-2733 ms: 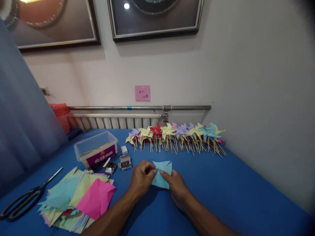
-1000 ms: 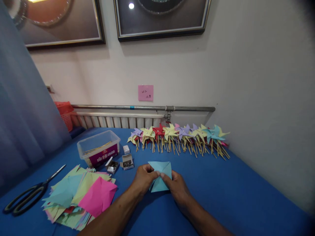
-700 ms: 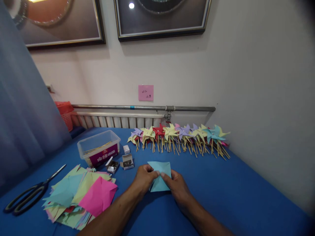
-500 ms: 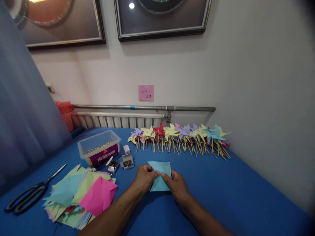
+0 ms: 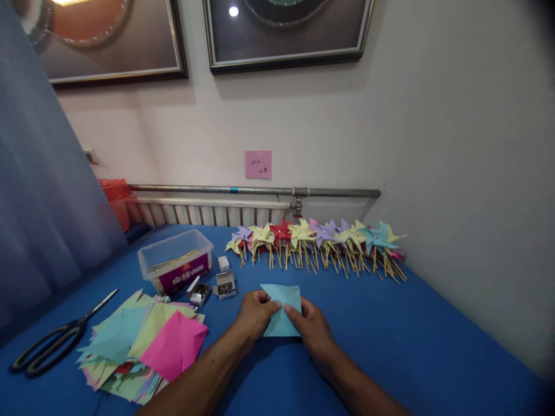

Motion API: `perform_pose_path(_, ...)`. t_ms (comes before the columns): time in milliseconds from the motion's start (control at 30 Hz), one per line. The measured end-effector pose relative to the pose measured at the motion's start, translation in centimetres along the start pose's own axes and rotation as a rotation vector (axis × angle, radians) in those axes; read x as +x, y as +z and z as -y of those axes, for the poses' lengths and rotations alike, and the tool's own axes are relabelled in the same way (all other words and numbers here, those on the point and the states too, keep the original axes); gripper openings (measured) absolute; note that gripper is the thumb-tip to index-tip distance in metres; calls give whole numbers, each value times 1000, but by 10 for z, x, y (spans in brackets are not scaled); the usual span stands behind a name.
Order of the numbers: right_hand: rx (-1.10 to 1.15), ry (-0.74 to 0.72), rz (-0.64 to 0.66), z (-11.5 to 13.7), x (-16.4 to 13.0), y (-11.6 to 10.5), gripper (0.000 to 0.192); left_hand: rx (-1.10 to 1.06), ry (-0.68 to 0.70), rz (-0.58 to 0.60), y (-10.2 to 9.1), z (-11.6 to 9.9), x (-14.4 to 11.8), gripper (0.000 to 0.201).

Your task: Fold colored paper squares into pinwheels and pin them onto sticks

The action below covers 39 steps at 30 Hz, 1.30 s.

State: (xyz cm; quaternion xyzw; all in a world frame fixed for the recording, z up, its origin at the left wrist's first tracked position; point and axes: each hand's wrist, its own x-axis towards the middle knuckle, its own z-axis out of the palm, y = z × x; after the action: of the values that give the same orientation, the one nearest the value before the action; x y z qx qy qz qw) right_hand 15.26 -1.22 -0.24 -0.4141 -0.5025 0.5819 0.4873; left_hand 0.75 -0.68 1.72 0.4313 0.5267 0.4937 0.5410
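A light blue paper square [image 5: 284,297] lies on the blue table [image 5: 390,335] in front of me. My left hand [image 5: 254,315] pinches its left side near the middle. My right hand [image 5: 312,329] presses on it from the right, fingertips meeting the left hand's at the paper's centre. The lower part of the paper is hidden under both hands.
A pile of coloured paper squares [image 5: 143,344], pink on top, lies at the left, with black scissors [image 5: 52,344] beyond it. A clear tub of sticks [image 5: 176,266] and small boxes of pins [image 5: 223,286] sit behind. Finished pinwheels [image 5: 316,242] line the wall.
The raised flaps of the blue paper have been pressed down flat into a square. Both hands stay at its centre; the view shifted slightly.
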Motion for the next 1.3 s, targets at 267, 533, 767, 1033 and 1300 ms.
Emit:
perform_pose_path(267,270,54,-98,6,-1,5,38,39,-8,17,-1,2,1,27)
perform_pose_path(533,287,85,-10,9,-2,4,35,71,-3,57,-1,1,-1,24)
perform_pose_path(767,236,85,-62,3,0,3,53,48,-9,72,0,3,-2,19)
perform_pose_path(1033,155,50,-100,-5,5,1,46,-10,-53,112,2,-3,-6,13)
perform_pose_path(1300,81,14,-110,-4,6,1,49,-13,-68,101,2,-4,-5,13)
